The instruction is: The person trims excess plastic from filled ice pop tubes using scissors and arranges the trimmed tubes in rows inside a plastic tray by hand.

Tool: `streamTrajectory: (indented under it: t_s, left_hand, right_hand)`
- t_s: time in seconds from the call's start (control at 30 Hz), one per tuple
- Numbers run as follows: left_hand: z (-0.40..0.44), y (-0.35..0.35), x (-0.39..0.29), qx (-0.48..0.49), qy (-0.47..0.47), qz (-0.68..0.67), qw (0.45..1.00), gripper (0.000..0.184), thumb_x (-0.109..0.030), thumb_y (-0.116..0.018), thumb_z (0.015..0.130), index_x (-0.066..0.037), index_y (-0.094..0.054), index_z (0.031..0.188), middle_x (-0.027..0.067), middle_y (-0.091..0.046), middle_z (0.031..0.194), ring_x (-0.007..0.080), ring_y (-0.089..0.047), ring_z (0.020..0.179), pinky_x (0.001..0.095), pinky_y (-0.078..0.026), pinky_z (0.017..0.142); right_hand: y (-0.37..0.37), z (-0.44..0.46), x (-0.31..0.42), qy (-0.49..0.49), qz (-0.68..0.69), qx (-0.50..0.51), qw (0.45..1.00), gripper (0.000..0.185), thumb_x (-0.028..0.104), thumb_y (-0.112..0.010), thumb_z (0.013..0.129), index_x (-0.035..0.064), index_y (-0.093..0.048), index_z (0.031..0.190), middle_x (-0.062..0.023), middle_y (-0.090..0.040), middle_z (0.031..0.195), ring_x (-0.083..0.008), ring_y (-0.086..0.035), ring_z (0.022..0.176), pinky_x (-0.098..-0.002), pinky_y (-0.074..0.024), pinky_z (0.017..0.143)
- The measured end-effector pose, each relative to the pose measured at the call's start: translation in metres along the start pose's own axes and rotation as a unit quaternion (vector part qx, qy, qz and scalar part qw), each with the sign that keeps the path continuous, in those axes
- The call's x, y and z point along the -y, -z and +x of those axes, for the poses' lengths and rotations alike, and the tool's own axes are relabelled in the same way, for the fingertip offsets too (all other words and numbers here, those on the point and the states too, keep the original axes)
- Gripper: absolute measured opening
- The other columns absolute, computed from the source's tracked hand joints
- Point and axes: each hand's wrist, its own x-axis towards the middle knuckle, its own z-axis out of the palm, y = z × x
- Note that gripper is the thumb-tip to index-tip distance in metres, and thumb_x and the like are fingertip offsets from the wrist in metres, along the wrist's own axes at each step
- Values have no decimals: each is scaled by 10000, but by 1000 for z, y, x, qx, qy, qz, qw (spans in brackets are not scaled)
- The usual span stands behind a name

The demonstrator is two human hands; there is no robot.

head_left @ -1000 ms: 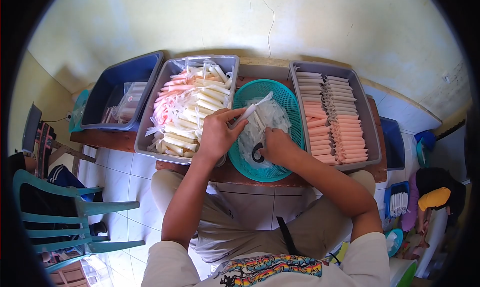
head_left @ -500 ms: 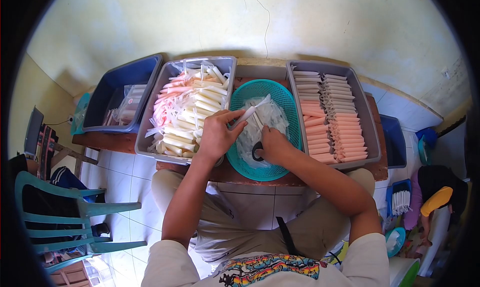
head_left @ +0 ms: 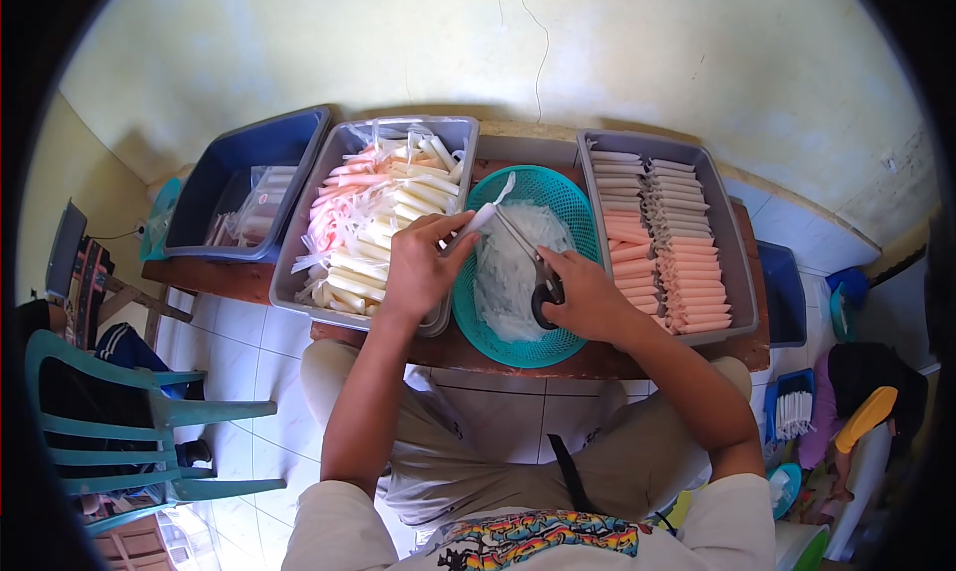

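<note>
white tube [head_left: 481, 219] in the left hand [head_left: 423, 262], scissors [head_left: 524, 240] in the right hand [head_left: 588, 297], over a teal basket [head_left: 590, 234].
the hands are apart from each other: the left pinches the tube between thumb and fingers, its thin, twisted plastic tail [head_left: 511, 185] pointing up; the right grips the black handles, the metal blades slanting up to the base of that tail, though whether they touch it i cannot tell. clear plastic scraps [head_left: 520, 297] lie in the basket, which sits on a brown wooden table [head_left: 657, 357] between two grey trays, the left tray [head_left: 286, 284] heaped with loose cream and pink tubes [head_left: 408, 198], the right tray [head_left: 734, 242] packed with tubes in neat rows [head_left: 692, 257].
</note>
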Motion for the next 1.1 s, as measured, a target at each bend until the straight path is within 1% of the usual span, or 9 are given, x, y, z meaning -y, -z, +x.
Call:
streamTrajectory:
  t_s: [0.2, 0.27, 0.33, 0.4, 0.53, 0.6, 0.73, 0.8, 1.1]
  left_hand:
    - [3, 4, 5, -14, -13, 45, 999, 276, -91, -822, 908, -23, -804, 1175, 175, -780, 980, 301, -755, 845, 399, -598, 766]
    - [3, 2, 8, -23, -37, 71, 997, 278, -94, -815, 921, -23, -803, 1189, 170, -786, 997, 281, -762, 853, 384, -599, 768]
    - [3, 2, 4, -20, -26, 85, 996, 278, -99, -817, 921, -23, -802, 1188, 183, -785, 1021, 326, -762, 899, 405, -600, 793]
    - [3, 0, 1, -15, -22, 80, 996, 282, -102, -820, 919, -25, -801, 1190, 186, -785, 1032, 335, -758, 920, 409, -597, 811]
    - [3, -6, 0, 7, -38, 68, 997, 292, -98, -822, 915, -33, -799, 1198, 184, -785, 1058, 348, -748, 975, 416, -588, 862]
    - [3, -8, -1, 19, -45, 69, 996, 297, -94, -823, 912, -38, -798, 1203, 178, -784, 1059, 346, -744, 973, 417, -586, 861]
    - [1, -8, -2, 45, -55, 69, 995, 310, -86, -822, 906, -48, -795, 1213, 162, -780, 1047, 336, -729, 949, 420, -580, 848]
    - [0, -8, -3, 47, -63, 67, 995, 311, -82, -821, 904, -49, -795, 1213, 159, -777, 1040, 334, -724, 941, 421, -578, 846]
    - [-1, -9, -3, 50, -87, 64, 993, 306, -53, -813, 873, -40, -793, 1178, 134, -765, 1002, 334, -705, 937, 434, -584, 844]
  right_hand:
    - [30, -24, 26, -14, 25, -17, 999, 897, 316, -875, 876, 41, -448, 1615, -194, -601, 1108, -330, -622, 990, -425, -504, 921]
    - [32, -31, 32, -14, 45, -16, 999, 913, 318, -881, 870, 50, -441, 1623, -194, -600, 1112, -332, -625, 992, -426, -506, 917]
    - [29, -35, 34, -14, 65, -13, 998, 928, 320, -887, 864, 59, -435, 1631, -194, -599, 1116, -333, -628, 994, -427, -507, 914]
    - [24, -37, 31, 22, 54, -18, 998, 928, 309, -889, 863, 60, -434, 1633, -193, -599, 1131, -334, -634, 989, -426, -515, 908]
    - [16, -36, 29, 11, 64, -24, 998, 927, 300, -888, 864, 47, -433, 1631, -196, -598, 1146, -331, -639, 987, -418, -531, 890]
    - [13, -35, 27, 35, 40, -27, 998, 917, 275, -862, 897, 18, -392, 1641, -207, -572, 1213, -248, -679, 859, -385, -581, 812]
    - [12, -32, 33, 23, 51, -37, 998, 912, 270, -859, 902, -1, -390, 1636, -215, -565, 1235, -254, -679, 860, -389, -580, 813]
    - [10, -30, 32, 1, 79, -44, 996, 943, 308, -889, 871, 0, -416, 1626, -205, -591, 1153, -311, -646, 943, -403, -550, 863]
    - [7, -26, 30, 2, 58, -42, 997, 944, 318, -887, 882, -12, -410, 1626, -194, -590, 1102, -307, -636, 909, -405, -532, 856]
